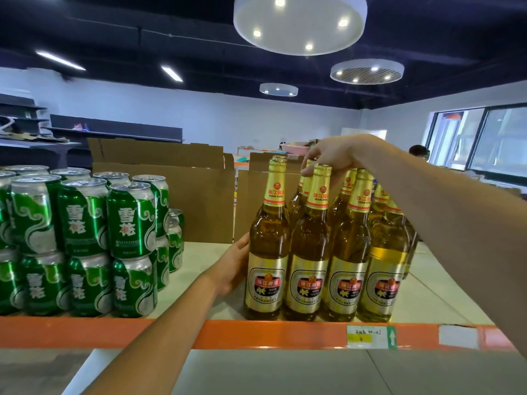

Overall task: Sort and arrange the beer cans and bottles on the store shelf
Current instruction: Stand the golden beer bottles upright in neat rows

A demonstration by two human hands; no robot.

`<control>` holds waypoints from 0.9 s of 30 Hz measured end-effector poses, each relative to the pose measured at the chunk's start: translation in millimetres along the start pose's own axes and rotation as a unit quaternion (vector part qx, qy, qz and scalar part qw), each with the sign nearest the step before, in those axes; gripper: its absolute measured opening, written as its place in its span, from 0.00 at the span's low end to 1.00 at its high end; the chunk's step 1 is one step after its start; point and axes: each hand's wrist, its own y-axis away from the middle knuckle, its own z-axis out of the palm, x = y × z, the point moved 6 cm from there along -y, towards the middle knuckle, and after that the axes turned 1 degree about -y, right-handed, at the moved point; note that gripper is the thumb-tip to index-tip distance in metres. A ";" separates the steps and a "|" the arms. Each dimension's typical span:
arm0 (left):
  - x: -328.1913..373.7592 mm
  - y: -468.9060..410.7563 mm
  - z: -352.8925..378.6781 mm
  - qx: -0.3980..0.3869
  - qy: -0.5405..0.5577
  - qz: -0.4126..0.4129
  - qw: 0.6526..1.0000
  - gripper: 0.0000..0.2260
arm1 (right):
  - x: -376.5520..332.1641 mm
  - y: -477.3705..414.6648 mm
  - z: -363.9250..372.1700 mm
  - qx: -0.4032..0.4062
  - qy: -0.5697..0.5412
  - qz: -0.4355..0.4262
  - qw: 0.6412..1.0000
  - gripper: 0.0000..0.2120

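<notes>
Bottles [346, 252] of amber beer with gold foil necks and gold labels stand upright in a tight cluster between my two hands, four across the front and more rows behind, close to the front edge of the shelf [199, 266].

My left hand [232, 266] lies against the lower side of the end bottle [268, 252], the one at the near corner of the cluster. The palm is on the glass and the thumb points up along it. The fingers go round behind the bottle, so I cannot tell how far they curl.

My right hand [333, 155] reaches in from above, over the bottle tops. Its fingers and thumb are curled down and pinch the gold cap of the second bottle [309, 266], the next one in the front row from my left hand. My right forearm crosses above the rest of the cluster.

Out past my left hand, well apart from the bottles, green cans [82, 223] are stacked upright in two tiers, several deep. Beyond both hands, at the back of the shelf, stand open cardboard boxes [176, 195]. Under my wrists runs the shelf's orange rail [256, 334], with a paper label [370, 336] stuck on it below my right forearm.
</notes>
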 end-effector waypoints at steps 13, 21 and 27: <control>-7.4 -5.0 -11.0 0.033 0.007 0.003 0.999 0.19 | -8.2 5.1 -1.7 -0.027 0.007 -0.012 1.000 0.19; 3.6 0.1 -13.1 0.062 -0.010 -0.039 0.997 0.33 | 2.0 13.4 -9.5 0.021 0.019 -0.006 1.000 0.23; 83.4 4.6 -6.5 0.140 -0.048 0.064 0.987 0.26 | 24.2 35.0 -54.0 0.191 0.074 -0.020 0.979 0.20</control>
